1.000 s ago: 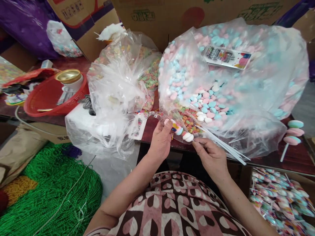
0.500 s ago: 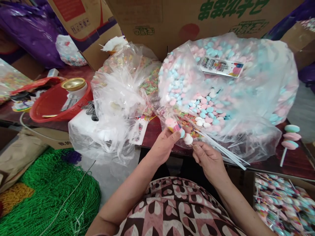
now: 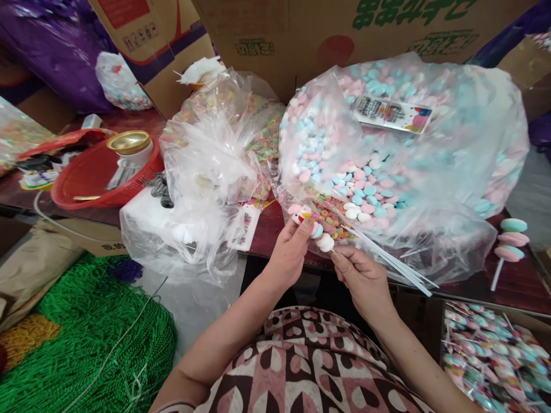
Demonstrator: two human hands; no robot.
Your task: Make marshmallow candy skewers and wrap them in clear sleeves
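In the middle of the head view, my left hand (image 3: 287,252) is closed on the upper part of a marshmallow skewer (image 3: 325,243). Pink, white and blue pieces show on it, along with a colourful patterned piece by my fingertips. My right hand (image 3: 361,278) pinches the lower end, just below the white marshmallows; the stick itself is mostly hidden. Beyond my hands lie ring-shaped gummies (image 3: 328,213) and a big clear bag of pastel marshmallows (image 3: 456,155). White sticks (image 3: 398,265) rest on the bag's front edge, right of my right hand.
A finished-looking marshmallow stick (image 3: 511,240) stands at the table's right edge, above a box of wrapped candy sticks (image 3: 495,355). Leftward are crumpled clear bags (image 3: 202,172), a printed card (image 3: 246,226) and a red basket (image 3: 81,192). Green cords (image 3: 107,338) are heaped below. Cardboard boxes (image 3: 301,34) stand behind.
Both hands and the skewer have shifted slightly left, still close together. More of the patterned piece shows at my left fingertips. The whole view has moved a little.
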